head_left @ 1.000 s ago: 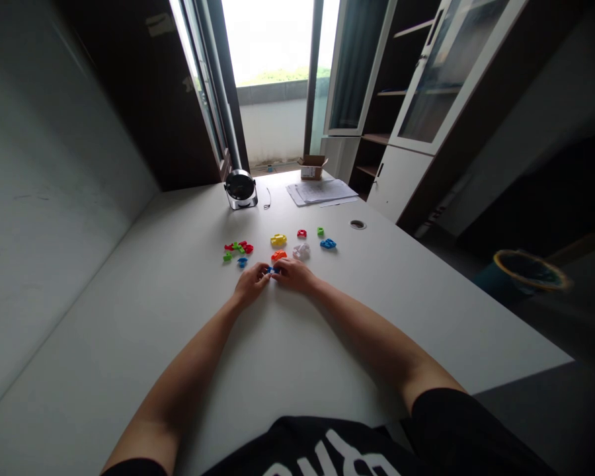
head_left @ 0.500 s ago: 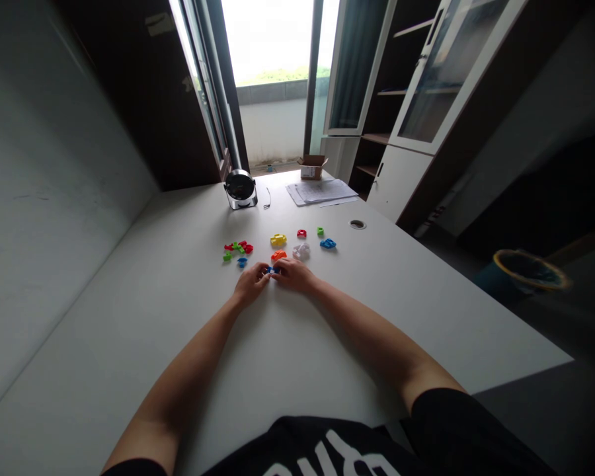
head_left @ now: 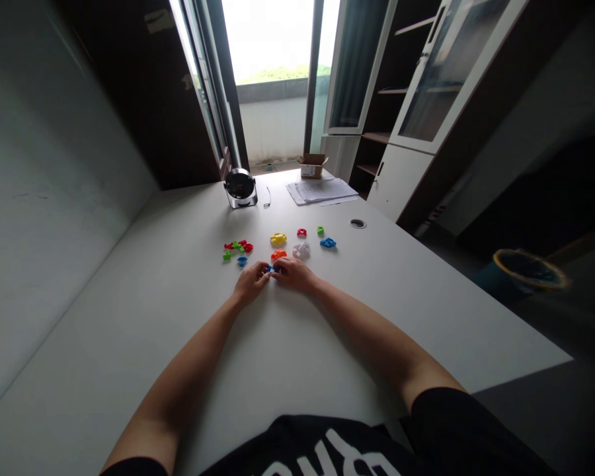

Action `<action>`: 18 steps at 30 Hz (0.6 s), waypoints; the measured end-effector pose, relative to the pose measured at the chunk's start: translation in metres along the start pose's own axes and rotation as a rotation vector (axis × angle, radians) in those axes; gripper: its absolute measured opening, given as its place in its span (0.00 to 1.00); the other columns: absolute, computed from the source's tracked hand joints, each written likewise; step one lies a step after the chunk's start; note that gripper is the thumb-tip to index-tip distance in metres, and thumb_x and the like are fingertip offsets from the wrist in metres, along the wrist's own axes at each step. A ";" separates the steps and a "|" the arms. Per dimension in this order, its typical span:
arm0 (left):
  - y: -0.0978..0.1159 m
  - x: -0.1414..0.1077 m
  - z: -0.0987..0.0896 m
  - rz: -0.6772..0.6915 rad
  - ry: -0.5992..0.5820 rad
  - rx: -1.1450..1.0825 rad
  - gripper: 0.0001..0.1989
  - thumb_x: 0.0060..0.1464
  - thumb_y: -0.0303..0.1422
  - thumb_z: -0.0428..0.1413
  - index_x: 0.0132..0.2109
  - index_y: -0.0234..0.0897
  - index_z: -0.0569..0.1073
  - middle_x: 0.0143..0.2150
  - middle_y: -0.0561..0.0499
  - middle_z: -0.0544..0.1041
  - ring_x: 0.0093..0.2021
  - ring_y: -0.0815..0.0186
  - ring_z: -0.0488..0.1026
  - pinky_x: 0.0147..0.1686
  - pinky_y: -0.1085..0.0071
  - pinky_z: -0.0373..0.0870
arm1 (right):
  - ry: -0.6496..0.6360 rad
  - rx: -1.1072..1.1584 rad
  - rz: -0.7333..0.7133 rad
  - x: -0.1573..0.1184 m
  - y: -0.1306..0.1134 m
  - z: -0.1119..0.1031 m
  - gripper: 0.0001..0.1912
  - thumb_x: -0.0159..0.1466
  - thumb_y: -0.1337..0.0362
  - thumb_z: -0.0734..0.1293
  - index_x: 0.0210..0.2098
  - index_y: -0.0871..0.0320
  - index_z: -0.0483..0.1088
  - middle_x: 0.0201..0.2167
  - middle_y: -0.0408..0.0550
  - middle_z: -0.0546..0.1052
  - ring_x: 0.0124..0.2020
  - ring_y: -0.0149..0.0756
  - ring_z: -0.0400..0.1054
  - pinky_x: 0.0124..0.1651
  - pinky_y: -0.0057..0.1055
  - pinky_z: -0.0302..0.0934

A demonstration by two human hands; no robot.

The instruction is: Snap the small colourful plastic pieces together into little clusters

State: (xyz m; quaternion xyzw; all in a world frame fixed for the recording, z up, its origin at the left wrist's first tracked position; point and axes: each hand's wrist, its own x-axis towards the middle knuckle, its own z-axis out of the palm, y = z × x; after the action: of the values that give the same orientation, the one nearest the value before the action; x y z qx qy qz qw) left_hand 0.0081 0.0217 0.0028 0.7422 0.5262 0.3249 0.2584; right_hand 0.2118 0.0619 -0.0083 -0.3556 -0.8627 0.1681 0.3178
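Note:
Between my two hands is a small blue piece point(head_left: 272, 269), held just above or on the white table. My left hand point(head_left: 252, 283) pinches its left side. The fingers of my right hand point(head_left: 292, 272) close on its right side. Just beyond them lie an orange piece point(head_left: 278, 254) and a white piece point(head_left: 301, 250). To the left are red and green pieces point(head_left: 238, 246) in a cluster, with another blue piece point(head_left: 242, 262) near my left hand. Farther back sit a yellow piece point(head_left: 278, 238), a red piece point(head_left: 302, 233), a green piece point(head_left: 320, 230) and a larger blue piece point(head_left: 328, 242).
On the white table point(head_left: 129, 284), a round black device point(head_left: 240, 188) stands at the back left beside a thin cord. Papers point(head_left: 324, 190) and an open cardboard box point(head_left: 312, 166) are at the back right. A bin point(head_left: 520, 272) stands beyond the right edge.

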 end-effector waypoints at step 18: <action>-0.002 0.001 0.000 0.016 0.005 0.012 0.12 0.57 0.35 0.55 0.48 0.40 0.73 0.38 0.51 0.79 0.34 0.66 0.74 0.35 0.71 0.70 | -0.003 -0.006 -0.009 0.000 -0.001 -0.001 0.11 0.64 0.56 0.68 0.39 0.57 0.73 0.34 0.47 0.76 0.33 0.33 0.66 0.38 0.29 0.57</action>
State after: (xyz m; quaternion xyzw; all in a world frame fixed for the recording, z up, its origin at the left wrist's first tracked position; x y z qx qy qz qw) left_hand 0.0072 0.0233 0.0012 0.7472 0.5227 0.3256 0.2499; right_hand 0.2120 0.0614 -0.0071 -0.3526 -0.8652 0.1647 0.3161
